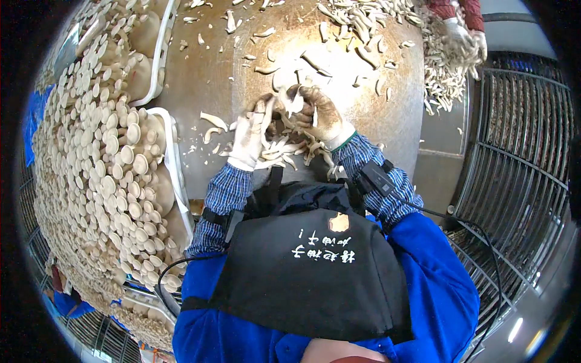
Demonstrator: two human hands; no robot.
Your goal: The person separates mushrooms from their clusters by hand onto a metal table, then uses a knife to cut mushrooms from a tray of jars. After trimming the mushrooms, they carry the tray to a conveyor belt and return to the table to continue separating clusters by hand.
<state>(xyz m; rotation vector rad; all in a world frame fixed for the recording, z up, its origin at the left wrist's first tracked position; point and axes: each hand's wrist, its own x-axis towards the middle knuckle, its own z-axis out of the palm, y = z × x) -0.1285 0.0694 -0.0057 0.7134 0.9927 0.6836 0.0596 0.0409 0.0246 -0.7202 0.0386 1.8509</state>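
My left hand (248, 136), in a white glove with dark-stained fingers, is closed around a pale mushroom (267, 114). Close beside it, my right hand (325, 116) wears a similarly soiled glove. A whitish mushroom piece (295, 104) is pinched in its curled fingers, though part of the grip is hidden. Beneath both hands, a small heap of slender mushrooms (279, 151) lies at the near edge of the metal table (206, 66). More loose mushrooms (316, 62) are scattered across the table beyond my fingers.
Along the left stand white crates (171, 158) packed with round-capped mushrooms (115, 145). At the far right, another person's gloved hands (463, 36) reach over a mushroom pile (439, 66). A barred metal rack (523, 139) stands on my right; a black cable (493, 248) hangs near my right arm.
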